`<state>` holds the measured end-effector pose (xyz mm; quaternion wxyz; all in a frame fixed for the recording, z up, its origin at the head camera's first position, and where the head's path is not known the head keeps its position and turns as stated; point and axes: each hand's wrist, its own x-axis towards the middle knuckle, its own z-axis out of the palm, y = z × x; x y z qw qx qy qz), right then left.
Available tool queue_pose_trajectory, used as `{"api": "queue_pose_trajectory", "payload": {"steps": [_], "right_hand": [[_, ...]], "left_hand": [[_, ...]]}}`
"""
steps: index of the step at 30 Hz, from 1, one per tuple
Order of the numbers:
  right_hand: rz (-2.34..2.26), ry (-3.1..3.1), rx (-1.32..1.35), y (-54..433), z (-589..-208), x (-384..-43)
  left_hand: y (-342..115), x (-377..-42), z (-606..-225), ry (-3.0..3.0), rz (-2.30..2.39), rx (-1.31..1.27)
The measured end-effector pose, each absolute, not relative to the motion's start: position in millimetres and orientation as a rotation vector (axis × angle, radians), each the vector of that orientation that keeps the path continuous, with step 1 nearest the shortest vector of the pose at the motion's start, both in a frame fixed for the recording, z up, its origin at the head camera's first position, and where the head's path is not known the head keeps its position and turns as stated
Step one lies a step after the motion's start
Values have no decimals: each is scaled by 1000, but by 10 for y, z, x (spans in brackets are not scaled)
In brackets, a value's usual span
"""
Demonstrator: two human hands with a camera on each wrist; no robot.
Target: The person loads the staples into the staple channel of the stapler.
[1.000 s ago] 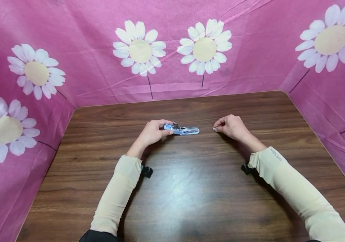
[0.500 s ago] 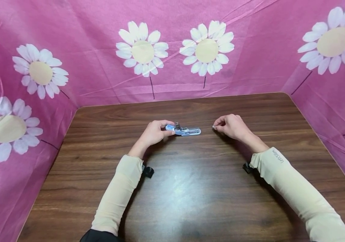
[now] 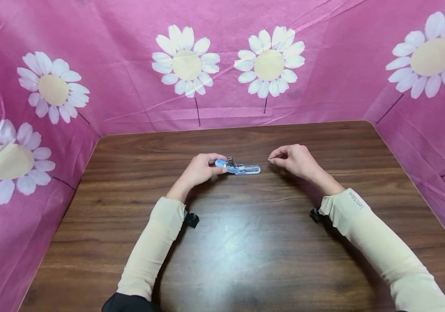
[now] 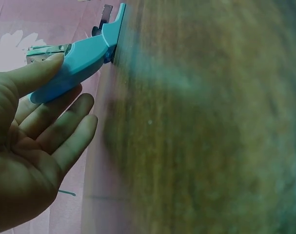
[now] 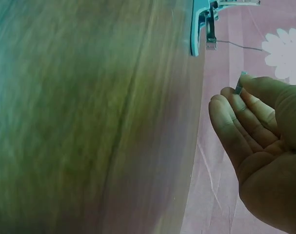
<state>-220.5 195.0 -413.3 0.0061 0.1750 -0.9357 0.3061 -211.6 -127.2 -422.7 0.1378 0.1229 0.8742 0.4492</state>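
A light blue stapler (image 3: 248, 170) is opened up over the table, its metal staple channel bared and pointing right. My left hand (image 3: 199, 170) grips its rear end between thumb and fingers. In the left wrist view, the stapler's blue body (image 4: 87, 58) slants from that grip toward the tabletop, with the other fingers loosely spread below. To the right, my right hand (image 3: 297, 162) pinches a small strip of staples (image 5: 239, 84) between thumb and fingertips. A short gap separates the strip from the stapler's front end.
The dark wood-grain table (image 3: 226, 260) spreads out beneath both hands. A pink cloth (image 3: 121, 78) with large daisies hangs around its back and sides. A black wrist-camera mount (image 3: 192, 219) sits at the left cuff, another (image 3: 316, 215) at the right.
My right hand has shifted a little left with the strip of staples, narrowing the gap to the stapler. The left hand keeps holding the stapler almost still.
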Motion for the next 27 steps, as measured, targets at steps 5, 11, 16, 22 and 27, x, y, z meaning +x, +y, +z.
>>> {"api": "queue_pose_trajectory", "payload": {"steps": [5, 11, 16, 22, 27], "right_hand": [[1019, -2932, 564, 1867, -4156, -2201], [1049, -2927, 609, 1763, -4143, -2205], [1030, -2903, 642, 1705, -4142, -2210], [996, -2933, 678, 1617, -4156, -2198], [981, -2976, 705, 1536, -4159, -2173]], "left_hand": [[-1264, -2128, -4232, 2479, 1356, 325], [-1255, -2133, -4267, 2420, 1453, 287], [-1245, -2123, -4275, 2320, 1568, 238], [-1231, -2107, -4276, 2222, 1650, 212], [-1222, -2111, -4291, 2224, 1647, 212]]}}
